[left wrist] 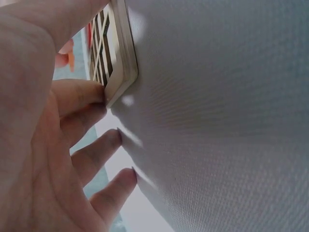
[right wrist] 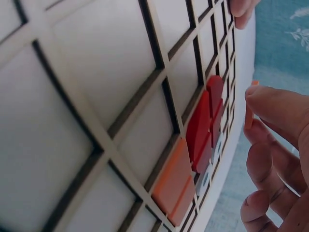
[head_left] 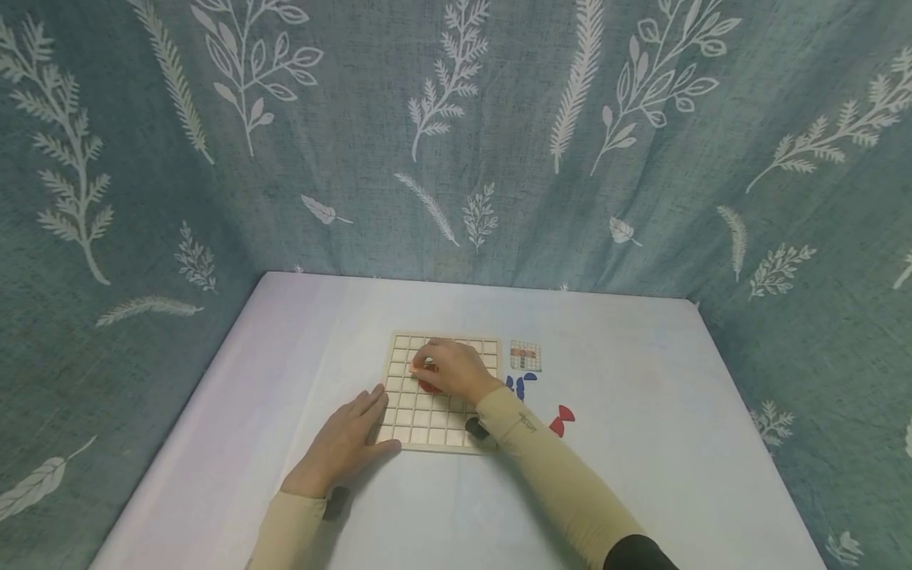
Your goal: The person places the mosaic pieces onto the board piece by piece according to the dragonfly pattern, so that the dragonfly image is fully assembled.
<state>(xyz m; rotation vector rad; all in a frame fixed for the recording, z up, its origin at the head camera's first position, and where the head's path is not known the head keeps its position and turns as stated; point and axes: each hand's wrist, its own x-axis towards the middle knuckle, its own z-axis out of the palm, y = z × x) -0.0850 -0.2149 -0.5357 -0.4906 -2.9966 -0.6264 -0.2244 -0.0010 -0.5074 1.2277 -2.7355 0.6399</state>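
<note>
A pale wooden grid board (head_left: 402, 404) lies flat on the white table. My left hand (head_left: 349, 435) rests beside its near left corner, with thumb and index finger touching the edges and the other fingertips on the table. Above the board, my right hand (head_left: 452, 368) pinches a thin orange piece (right wrist: 249, 108) between thumb and fingers. Red pieces (right wrist: 200, 130), orange pieces (right wrist: 174, 183) and white pieces with dark rings (right wrist: 206, 180) sit in the board's squares. In the head view the right hand partly hides them.
Right of the board lies a small patterned card (head_left: 526, 356). Near it are several loose blue pieces (head_left: 520, 388) and two red pieces (head_left: 559, 423). A leaf-patterned curtain (head_left: 356, 198) surrounds the table (head_left: 641, 380) at the back and sides.
</note>
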